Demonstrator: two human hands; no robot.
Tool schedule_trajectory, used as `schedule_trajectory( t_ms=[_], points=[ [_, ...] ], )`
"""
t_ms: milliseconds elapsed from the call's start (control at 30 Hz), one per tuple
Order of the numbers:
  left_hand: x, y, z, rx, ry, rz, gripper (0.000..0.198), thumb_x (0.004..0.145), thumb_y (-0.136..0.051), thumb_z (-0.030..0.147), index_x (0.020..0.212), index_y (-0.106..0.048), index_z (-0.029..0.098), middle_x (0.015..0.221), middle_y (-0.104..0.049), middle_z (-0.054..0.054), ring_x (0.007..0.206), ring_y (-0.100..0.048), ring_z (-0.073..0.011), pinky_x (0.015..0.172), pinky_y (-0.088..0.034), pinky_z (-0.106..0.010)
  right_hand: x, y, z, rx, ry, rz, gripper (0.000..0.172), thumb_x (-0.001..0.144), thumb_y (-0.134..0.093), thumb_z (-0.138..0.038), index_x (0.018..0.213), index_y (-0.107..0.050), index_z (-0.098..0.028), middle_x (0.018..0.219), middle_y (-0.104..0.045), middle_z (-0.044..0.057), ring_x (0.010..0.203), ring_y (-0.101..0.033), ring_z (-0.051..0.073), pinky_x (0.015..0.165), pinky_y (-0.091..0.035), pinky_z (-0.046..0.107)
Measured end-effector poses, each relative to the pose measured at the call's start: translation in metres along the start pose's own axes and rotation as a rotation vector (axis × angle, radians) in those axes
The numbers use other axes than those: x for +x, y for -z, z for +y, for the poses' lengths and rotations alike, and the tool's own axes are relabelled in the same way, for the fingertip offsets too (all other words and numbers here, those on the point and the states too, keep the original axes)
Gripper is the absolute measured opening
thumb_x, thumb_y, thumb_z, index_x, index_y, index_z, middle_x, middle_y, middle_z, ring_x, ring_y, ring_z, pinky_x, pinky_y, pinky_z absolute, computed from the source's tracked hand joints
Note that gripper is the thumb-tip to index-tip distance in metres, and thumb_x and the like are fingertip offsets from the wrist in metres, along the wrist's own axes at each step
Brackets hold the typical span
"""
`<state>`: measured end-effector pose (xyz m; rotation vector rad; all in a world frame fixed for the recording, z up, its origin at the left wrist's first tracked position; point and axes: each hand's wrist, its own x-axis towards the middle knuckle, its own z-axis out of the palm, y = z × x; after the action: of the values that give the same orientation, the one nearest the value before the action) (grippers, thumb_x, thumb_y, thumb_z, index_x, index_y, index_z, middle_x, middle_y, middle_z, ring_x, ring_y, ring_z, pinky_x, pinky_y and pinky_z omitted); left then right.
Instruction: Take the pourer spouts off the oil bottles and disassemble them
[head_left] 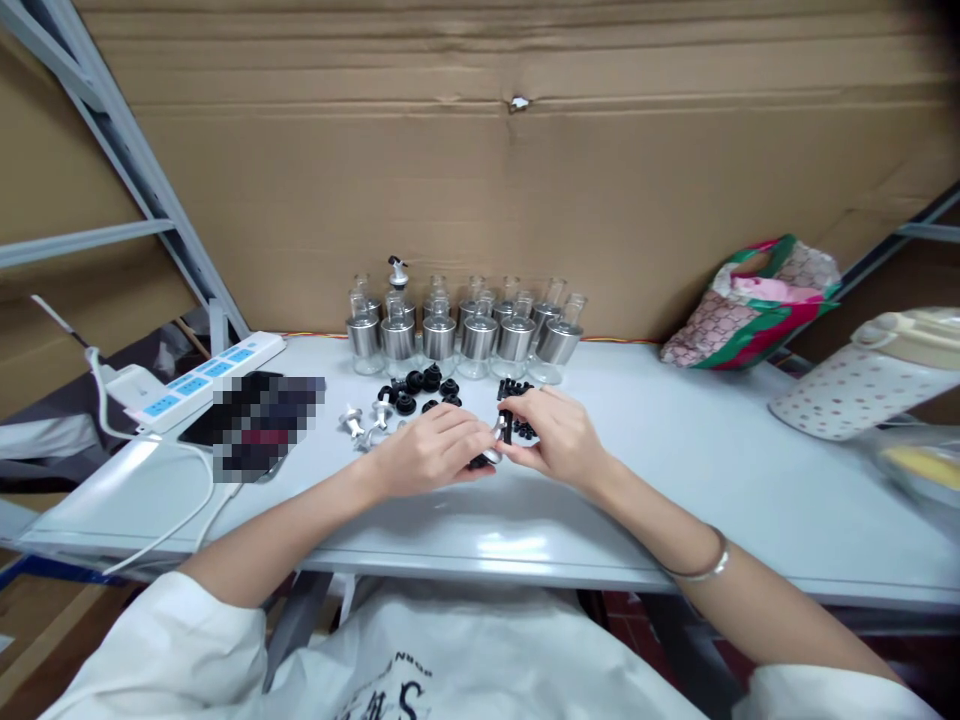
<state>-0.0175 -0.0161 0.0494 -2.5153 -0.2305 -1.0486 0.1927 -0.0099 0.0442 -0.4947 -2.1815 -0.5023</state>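
Note:
Over the front middle of the table, my left hand (431, 452) is closed around a bottle pourer (491, 456) with a silver body and a black base, mostly hidden by the fingers. Facing it, my right hand (559, 440) pinches a small black cap (505, 425) at the pourer's spout. Whether the cap is seated on it I cannot tell. Just behind lie small black caps (525, 393) in a pile. Black ribbed stoppers (431, 378) are scattered left of them, beside loose silver pourer spouts (351, 420).
Two rows of glass bottles with steel sleeves (478, 338) stand at the back; an assembled pourer (398, 272) tops one. A power strip (210, 375) and pixelated dark items (262, 430) lie left. A patterned bag (750, 305) and a dotted jug (847, 385) are right.

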Motion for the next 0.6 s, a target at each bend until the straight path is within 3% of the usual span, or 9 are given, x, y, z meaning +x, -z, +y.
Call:
schedule_trajectory(
  t_ms=[167, 333, 500, 600],
  points=[
    [0.001, -0.006, 0.004, -0.064, 0.04, 0.015, 0.021, 0.089, -0.054, 0.027, 0.102, -0.047, 0.013, 0.086, -0.068, -0.01, 0.081, -0.064, -0.0178, 0.071, -0.054, -0.031, 0.0, -0.003, -0.001, -0.07, -0.012, -0.059, 0.028, 0.098, -0.031, -0.031, 0.102, -0.052, -0.012, 0.066, -0.057, 0.006, 0.059, -0.049, 0.017, 0.06, -0.039, 0.029],
    [0.001, -0.006, 0.007, -0.154, 0.053, 0.025, 0.021, 0.088, -0.056, 0.024, 0.101, -0.045, 0.013, 0.087, -0.067, -0.012, 0.083, -0.064, -0.0183, 0.071, -0.056, -0.032, -0.001, -0.005, -0.006, 0.041, -0.007, 0.008, 0.027, 0.099, -0.029, -0.028, 0.098, -0.051, -0.014, 0.067, -0.056, 0.005, 0.059, -0.049, 0.017, 0.06, -0.04, 0.029],
    [-0.001, -0.006, 0.002, -0.202, 0.05, 0.028, 0.023, 0.087, -0.058, 0.02, 0.103, -0.044, 0.014, 0.094, -0.067, -0.013, 0.091, -0.065, -0.0188, 0.076, -0.057, -0.032, -0.001, -0.006, -0.008, 0.315, -0.344, 0.037, 0.023, 0.098, -0.032, -0.022, 0.089, -0.053, -0.019, 0.07, -0.059, 0.001, 0.058, -0.053, 0.011, 0.057, -0.041, 0.022],
    [0.0, -0.002, -0.003, -0.151, 0.065, 0.086, 0.026, 0.087, -0.058, 0.022, 0.107, -0.043, 0.015, 0.098, -0.067, -0.013, 0.094, -0.065, -0.0188, 0.077, -0.056, -0.033, 0.001, -0.002, 0.005, 0.338, -0.51, 0.002, 0.017, 0.095, -0.04, -0.022, 0.088, -0.055, -0.019, 0.071, -0.059, 0.0, 0.06, -0.054, 0.011, 0.058, -0.042, 0.021]
  ],
)
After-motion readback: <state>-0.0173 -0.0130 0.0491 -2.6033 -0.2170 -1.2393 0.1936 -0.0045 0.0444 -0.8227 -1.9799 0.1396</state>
